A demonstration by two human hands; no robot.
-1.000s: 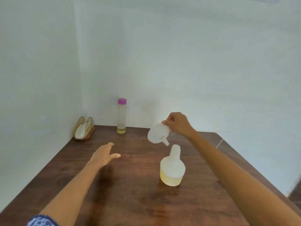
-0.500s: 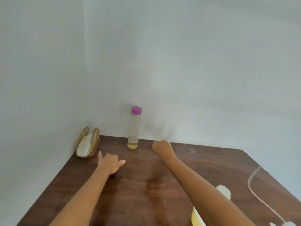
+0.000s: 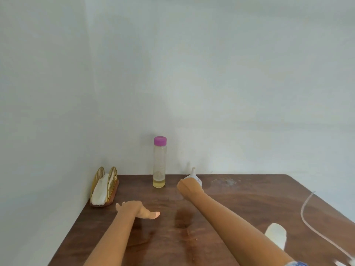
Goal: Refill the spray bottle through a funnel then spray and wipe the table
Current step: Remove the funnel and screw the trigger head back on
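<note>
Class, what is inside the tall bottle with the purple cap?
The bottle holds a shallow layer of yellowish liquid at its base; above that it looks empty. The cap hides the mouth.

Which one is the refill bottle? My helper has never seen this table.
Look to the table's far edge, against the wall. Standing upright between the gold wire holder and the right hand is a tall clear bottle. Only it has a purple cap, with a little yellow liquid at the bottom.

Pale walls (image 3: pixel 211 73) meet behind a dark wooden table (image 3: pixel 249 204).
</note>
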